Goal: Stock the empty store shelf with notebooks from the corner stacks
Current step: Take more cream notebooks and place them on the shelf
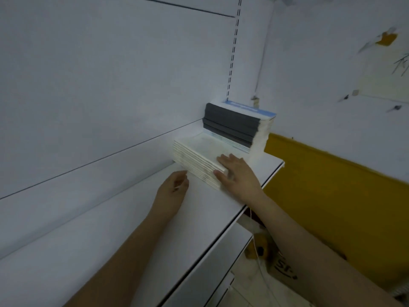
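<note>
On the shelf, right hand grips the low notebook stack's corner — left hand loosely curled, empty.

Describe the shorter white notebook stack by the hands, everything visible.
The shorter notebook stack is a low pile of pale, white-spined notebooks lying flat on the white shelf in the corner, in front of the taller dark-spined stack. The top cover looks whitish with a faint print, blurred. The right hand rests on its near corner, fingers over the top, thumb against the edge. The left hand sits just short of it, apart.
</note>
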Action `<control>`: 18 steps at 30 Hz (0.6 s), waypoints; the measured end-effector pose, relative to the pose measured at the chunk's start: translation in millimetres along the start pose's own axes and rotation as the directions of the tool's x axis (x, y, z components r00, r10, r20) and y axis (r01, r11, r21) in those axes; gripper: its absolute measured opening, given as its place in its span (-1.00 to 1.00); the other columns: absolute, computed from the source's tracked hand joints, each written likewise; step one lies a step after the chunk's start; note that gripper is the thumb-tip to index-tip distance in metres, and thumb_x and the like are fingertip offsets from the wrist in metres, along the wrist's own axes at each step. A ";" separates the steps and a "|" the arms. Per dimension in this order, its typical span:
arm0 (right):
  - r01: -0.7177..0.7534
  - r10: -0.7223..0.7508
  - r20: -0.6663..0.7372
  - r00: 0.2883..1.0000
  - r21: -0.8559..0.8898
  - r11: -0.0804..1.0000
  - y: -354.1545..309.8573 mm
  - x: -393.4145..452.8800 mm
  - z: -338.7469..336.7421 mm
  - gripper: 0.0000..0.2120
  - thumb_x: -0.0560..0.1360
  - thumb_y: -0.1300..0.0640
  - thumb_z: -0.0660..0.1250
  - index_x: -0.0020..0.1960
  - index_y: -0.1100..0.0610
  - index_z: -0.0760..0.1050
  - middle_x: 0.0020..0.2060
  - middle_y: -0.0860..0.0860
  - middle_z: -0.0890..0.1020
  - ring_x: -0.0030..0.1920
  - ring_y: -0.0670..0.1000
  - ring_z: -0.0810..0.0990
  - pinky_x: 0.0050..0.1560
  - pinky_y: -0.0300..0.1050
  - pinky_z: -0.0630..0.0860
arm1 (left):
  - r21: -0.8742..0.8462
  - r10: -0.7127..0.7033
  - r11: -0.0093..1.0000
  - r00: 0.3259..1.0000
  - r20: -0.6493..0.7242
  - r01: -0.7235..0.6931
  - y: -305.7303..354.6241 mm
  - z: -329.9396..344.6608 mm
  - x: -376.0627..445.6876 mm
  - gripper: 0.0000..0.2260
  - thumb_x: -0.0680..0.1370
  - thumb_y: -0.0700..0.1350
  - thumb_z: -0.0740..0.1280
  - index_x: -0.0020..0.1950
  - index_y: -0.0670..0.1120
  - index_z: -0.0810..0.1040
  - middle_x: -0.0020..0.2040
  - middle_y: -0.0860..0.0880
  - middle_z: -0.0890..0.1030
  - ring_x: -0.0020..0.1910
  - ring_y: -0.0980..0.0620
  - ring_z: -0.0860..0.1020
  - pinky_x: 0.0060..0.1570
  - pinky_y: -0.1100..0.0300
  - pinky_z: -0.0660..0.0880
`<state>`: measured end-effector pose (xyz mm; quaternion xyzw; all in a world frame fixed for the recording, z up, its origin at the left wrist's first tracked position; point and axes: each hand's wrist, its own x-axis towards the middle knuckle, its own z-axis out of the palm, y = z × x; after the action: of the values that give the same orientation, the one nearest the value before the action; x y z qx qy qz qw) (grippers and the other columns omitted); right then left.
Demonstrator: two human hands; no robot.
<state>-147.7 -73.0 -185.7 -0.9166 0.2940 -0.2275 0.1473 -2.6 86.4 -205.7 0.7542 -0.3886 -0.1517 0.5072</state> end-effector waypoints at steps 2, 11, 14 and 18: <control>0.014 0.001 -0.126 0.992 0.114 0.993 -3.3 -3.0 12.4 -0.50 0.56 -0.17 0.14 0.38 0.06 0.46 0.38 0.00 0.47 0.43 -0.04 0.35 0.50 -0.13 -0.01 | -0.192 -0.049 0.981 0.998 -0.043 0.039 -4.3 -0.9 1.8 -0.78 0.64 -0.11 0.23 0.28 -0.02 0.52 0.16 0.01 0.62 0.12 0.06 0.58 0.12 0.40 0.44; 0.296 -0.253 -0.176 0.951 0.288 0.911 -75.8 -46.9 40.0 -0.50 0.57 -0.25 0.12 0.35 0.01 0.48 0.30 -0.15 0.51 0.32 -0.22 0.40 0.41 -0.24 0.19 | -0.887 -0.292 0.286 0.915 0.280 0.363 16.7 -12.7 -3.0 -0.60 0.60 0.11 0.21 0.26 -0.15 0.54 0.14 -0.18 0.65 0.13 -0.16 0.62 0.14 -0.03 0.53; 0.392 -0.351 -0.180 0.919 0.299 0.870 -71.1 -51.0 34.9 -0.51 0.62 -0.21 0.05 0.38 0.04 0.45 0.37 -0.11 0.46 0.36 -0.20 0.36 0.43 -0.22 0.18 | -0.899 -0.385 0.246 0.888 0.252 0.362 8.0 -18.3 -2.0 -0.73 0.56 -0.18 0.23 0.21 -0.21 0.54 0.03 -0.23 0.68 0.00 -0.23 0.66 0.03 -0.10 0.55; 0.159 -0.116 -0.325 0.939 0.110 0.981 -32.2 -21.3 23.0 -0.50 0.61 -0.16 0.07 0.45 0.06 0.34 0.45 -0.07 0.34 0.47 -0.08 0.25 0.51 -0.03 0.08 | -0.911 -0.471 0.221 0.856 0.214 0.349 3.9 -20.5 1.4 -0.70 0.54 -0.25 0.18 0.23 -0.16 0.55 0.09 -0.23 0.67 0.05 -0.25 0.63 0.02 -0.14 0.53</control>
<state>-136.3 -31.8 -199.4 -0.8744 0.2328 -0.4009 0.1433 9.4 97.9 -193.1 0.4111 0.0086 -0.4310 0.8032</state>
